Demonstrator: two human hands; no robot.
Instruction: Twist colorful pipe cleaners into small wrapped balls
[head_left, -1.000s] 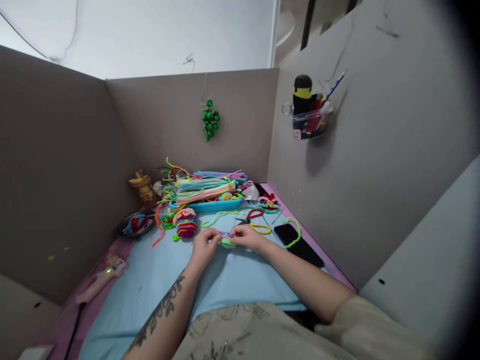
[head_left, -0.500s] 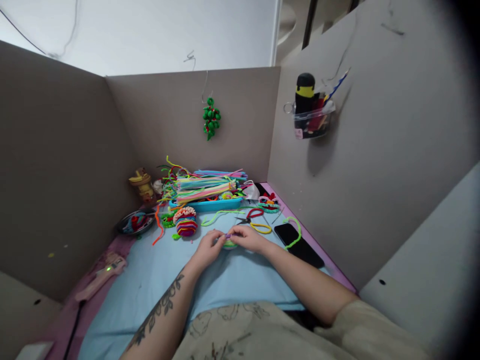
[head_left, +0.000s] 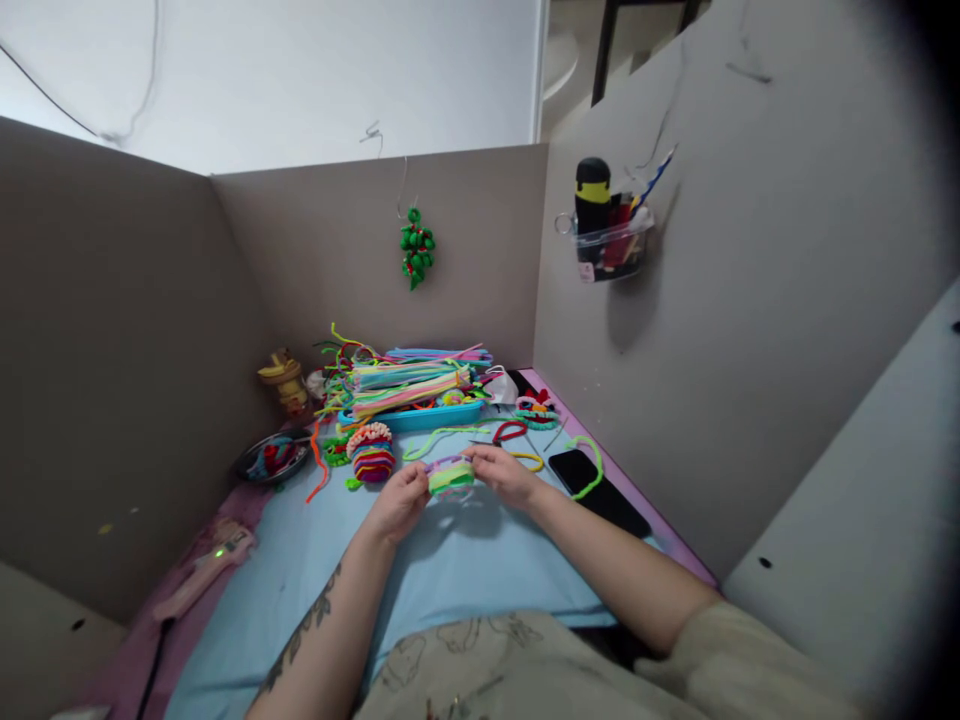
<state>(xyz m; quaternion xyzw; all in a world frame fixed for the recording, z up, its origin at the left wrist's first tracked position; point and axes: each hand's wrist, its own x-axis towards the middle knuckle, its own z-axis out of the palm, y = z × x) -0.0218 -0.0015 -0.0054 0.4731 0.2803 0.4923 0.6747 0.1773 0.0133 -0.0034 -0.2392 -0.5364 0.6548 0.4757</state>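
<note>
Both of my hands hold a small coil of wound pipe cleaners, green and yellow with a purple strand on top, just above the light blue mat. My left hand grips its left side. My right hand pinches its right side. A finished multicoloured coil stands just beyond my left hand. Red-handled scissors and a yellow pipe cleaner loop lie just past my right hand.
A blue tray heaped with pipe cleaners sits at the back. A black phone lies at the right with a green loop on it. A dark dish and a pink tool are at the left. Cardboard walls enclose three sides.
My hands have lifted the small coil off the mat and turned it on edge. The camera view tipped slightly.
</note>
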